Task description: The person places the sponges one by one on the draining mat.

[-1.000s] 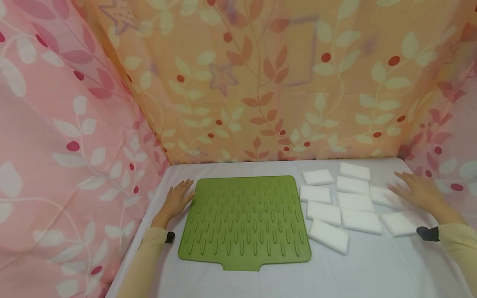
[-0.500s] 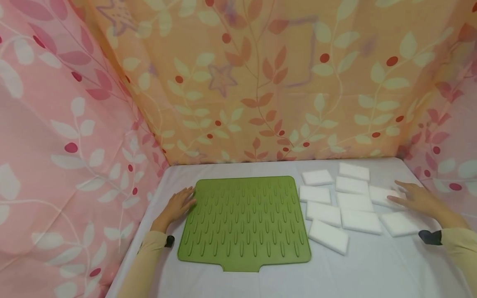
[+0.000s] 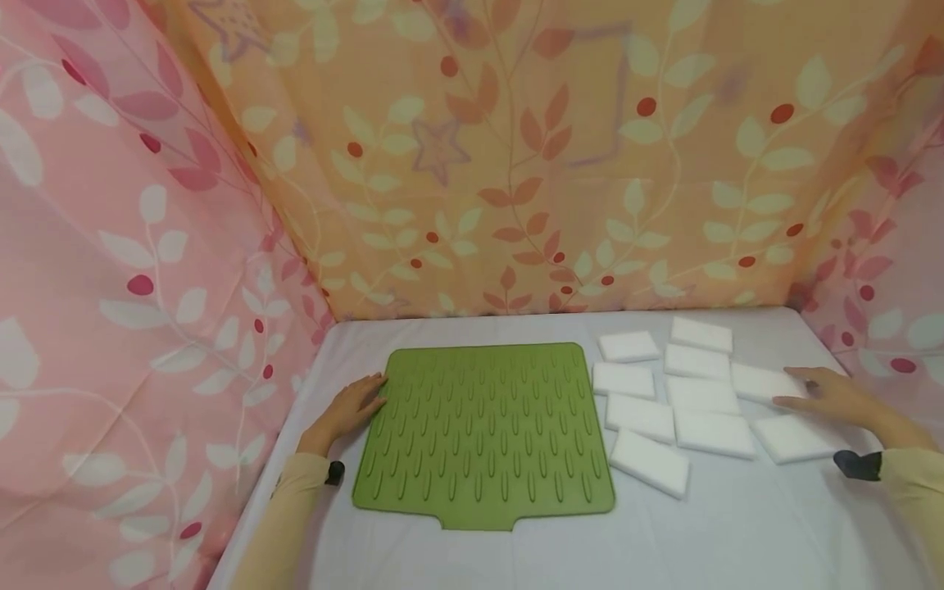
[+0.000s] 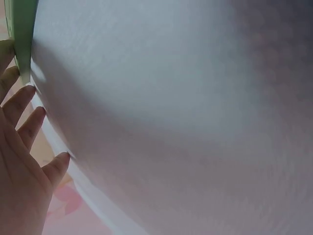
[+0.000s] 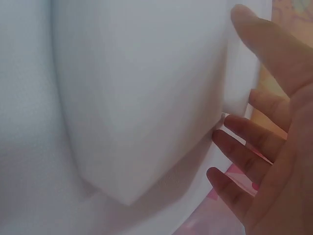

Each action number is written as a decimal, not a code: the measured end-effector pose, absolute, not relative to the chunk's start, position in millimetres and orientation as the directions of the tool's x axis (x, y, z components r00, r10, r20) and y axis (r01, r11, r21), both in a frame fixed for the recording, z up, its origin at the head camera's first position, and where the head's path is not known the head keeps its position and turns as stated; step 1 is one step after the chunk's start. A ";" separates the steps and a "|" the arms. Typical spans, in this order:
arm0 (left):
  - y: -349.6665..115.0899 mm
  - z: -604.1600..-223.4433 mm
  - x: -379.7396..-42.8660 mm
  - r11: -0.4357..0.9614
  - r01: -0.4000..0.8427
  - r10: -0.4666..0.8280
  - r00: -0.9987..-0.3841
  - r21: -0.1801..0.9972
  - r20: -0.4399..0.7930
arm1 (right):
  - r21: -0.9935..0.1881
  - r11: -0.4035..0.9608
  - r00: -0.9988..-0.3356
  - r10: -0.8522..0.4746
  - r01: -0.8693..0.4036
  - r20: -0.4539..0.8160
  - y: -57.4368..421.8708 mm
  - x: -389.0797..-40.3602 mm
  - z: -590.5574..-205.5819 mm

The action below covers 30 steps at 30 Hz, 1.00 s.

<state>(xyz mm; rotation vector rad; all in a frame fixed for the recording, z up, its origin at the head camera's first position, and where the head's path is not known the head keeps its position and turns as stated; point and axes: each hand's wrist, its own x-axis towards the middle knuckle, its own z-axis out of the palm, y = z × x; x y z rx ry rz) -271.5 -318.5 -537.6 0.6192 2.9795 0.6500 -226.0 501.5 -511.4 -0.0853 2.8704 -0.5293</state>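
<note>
A green silicone mat (image 3: 479, 515) with raised oblong ridges and a short tab at its near edge lies flat on the table. My left hand (image 3: 352, 412) rests at its left side, fingers spread and fingertips right at the mat's edge. To the right of the mat lie several white rectangular sponges, flat and close together. Over the rightmost of them hovers my right hand (image 3: 841, 396), with thumb and fingers spread at the right end of one white sponge (image 3: 760, 381). Another sponge (image 3: 791, 438) lies partly under that hand; the right wrist view shows a sponge (image 5: 142, 98) beside loosely bent fingers (image 5: 239, 152).
The table (image 3: 553, 557) has a white cloth over it. Floral fabric (image 3: 546, 205) hangs behind, with pink fabric (image 3: 140, 369) at the left side. Black straps circle both wrists. The nearest white sponge (image 3: 649, 463) sits beside the mat's right edge.
My right hand has come down and closer to the rightmost sponges, its fingers bending a little. The left hand has shifted slightly down along the mat's edge. The sponges and mat stay put.
</note>
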 end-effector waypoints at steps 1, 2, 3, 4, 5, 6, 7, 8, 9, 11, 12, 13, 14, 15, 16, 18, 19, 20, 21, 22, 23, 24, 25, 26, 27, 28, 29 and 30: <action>-319.0 -537.7 -272.0 0.834 0.383 0.393 -0.918 0.398 0.060 | -0.362 0.932 -0.971 -0.098 -0.013 -0.217 502.2 -226.1 -510.9; -319.2 -537.6 -272.5 0.833 0.386 0.395 -0.916 0.397 0.061 | -0.365 0.931 -0.969 -0.100 -0.012 -0.224 503.0 -226.1 -510.3; -319.6 -537.7 -273.0 0.831 0.390 0.399 -0.915 0.397 0.065 | -0.364 0.931 -0.967 -0.103 -0.012 -0.232 503.5 -226.1 -509.8; -319.9 -537.8 -273.4 0.830 0.397 0.403 -0.912 0.392 0.071 | -0.365 0.931 -0.966 -0.105 -0.012 -0.235 503.6 -226.0 -509.1; -320.2 -538.0 -273.9 0.830 0.400 0.406 -0.911 0.389 0.071 | -0.365 0.931 -0.965 -0.106 -0.012 -0.239 503.6 -225.7 -508.6; -320.6 -538.1 -274.2 0.830 0.400 0.406 -0.911 0.388 0.070 | -0.364 0.931 -0.965 -0.107 -0.012 -0.241 503.5 -225.3 -508.1; -320.8 -538.0 -274.4 0.829 0.397 0.405 -0.912 0.394 0.067 | -0.365 0.931 -0.964 -0.104 -0.008 -0.244 503.1 -224.8 -507.5; -321.0 -538.0 -274.3 0.829 0.394 0.404 -0.913 0.397 0.061 | -0.364 0.932 -0.964 -0.101 -0.005 -0.246 502.5 -224.2 -506.6; -321.4 -538.0 -274.2 0.829 0.387 0.401 -0.915 0.404 0.052 | -0.365 0.931 -0.963 -0.101 -0.004 -0.248 502.2 -223.7 -505.7; -322.0 -536.3 -275.1 0.828 0.368 0.395 -0.918 0.423 0.027 | -0.368 0.930 -0.964 -0.094 0.004 -0.248 501.3 -222.6 -503.6; -322.3 -535.2 -275.2 0.827 0.358 0.392 -0.920 0.434 0.012 | -0.368 0.930 -0.965 -0.090 0.007 -0.246 501.2 -222.4 -502.7; -322.5 -534.1 -275.4 0.824 0.349 0.390 -0.921 0.447 -0.001 | -0.370 0.929 -0.965 -0.086 0.011 -0.246 501.0 -222.3 -501.5; -322.7 -533.1 -275.6 0.822 0.341 0.390 -0.921 0.456 -0.014 | -0.372 0.928 -0.966 -0.084 0.014 -0.246 500.9 -222.3 -500.3; -322.9 -531.7 -275.8 0.818 0.337 0.393 -0.919 0.467 -0.024 | -0.377 0.926 -0.966 -0.083 0.016 -0.245 501.0 -222.3 -499.2; -322.8 -530.0 -275.9 0.812 0.332 0.395 -0.918 0.480 -0.033 | -0.380 0.925 -0.967 -0.079 0.021 -0.244 501.2 -222.0 -497.4; -322.4 -526.6 -276.0 0.804 0.319 0.398 -0.916 0.501 -0.056 | -0.384 0.923 -0.968 -0.081 0.017 -0.237 502.0 -221.6 -494.1; -322.3 -525.0 -276.0 0.802 0.316 0.401 -0.914 0.507 -0.065 | -0.387 0.922 -0.969 -0.085 0.013 -0.233 502.1 -221.4 -492.2; -322.3 -523.5 -275.9 0.801 0.315 0.405 -0.911 0.510 -0.074 | -0.390 0.921 -0.969 -0.089 0.008 -0.229 502.0 -221.3 -490.3; -322.2 -521.8 -275.6 0.799 0.311 0.408 -0.909 0.514 -0.084 | -0.392 0.920 -0.971 -0.095 0.000 -0.221 501.9 -221.5 -488.5; -322.2 -520.5 -275.5 0.798 0.303 0.407 -0.909 0.521 -0.095 | -0.392 0.920 -0.971 -0.098 -0.006 -0.216 501.6 -222.0 -486.9; -322.0 -519.6 -275.5 0.799 0.300 0.408 -0.907 0.522 -0.103 | -0.394 0.919 -0.972 -0.103 -0.012 -0.211 501.0 -222.6 -485.0; -321.9 -518.8 -275.4 0.799 0.297 0.409 -0.906 0.523 -0.109 | -0.394 0.919 -0.973 -0.107 -0.018 -0.204 500.2 -223.5 -483.1; -321.9 -518.2 -275.2 0.798 0.297 0.411 -0.905 0.524 -0.113 | -0.393 0.919 -0.974 -0.107 -0.020 -0.200 499.1 -224.5 -481.2; -321.9 -517.8 -275.0 0.799 0.298 0.412 -0.904 0.522 -0.114 | -0.393 0.919 -0.975 -0.107 -0.022 -0.196 497.8 -225.6 -479.3; -321.8 -517.6 -275.0 0.798 0.294 0.410 -0.905 0.527 -0.116 | -0.392 0.919 -0.976 -0.108 -0.025 -0.190 496.3 -226.7 -477.4; -321.7 -517.5 -274.7 0.796 0.294 0.410 -0.905 0.529 -0.114 | -0.391 0.920 -0.976 -0.106 -0.024 -0.190 494.3 -228.0 -475.2; -321.6 -517.7 -274.5 0.797 0.294 0.408 -0.906 0.528 -0.112 | -0.388 0.921 -0.976 -0.109 -0.029 -0.187 492.3 -229.2 -473.0; -321.6 -517.7 -274.1 0.796 0.294 0.409 -0.906 0.530 -0.111 | -0.384 0.923 -0.977 -0.111 -0.033 -0.182 490.4 -230.5 -471.2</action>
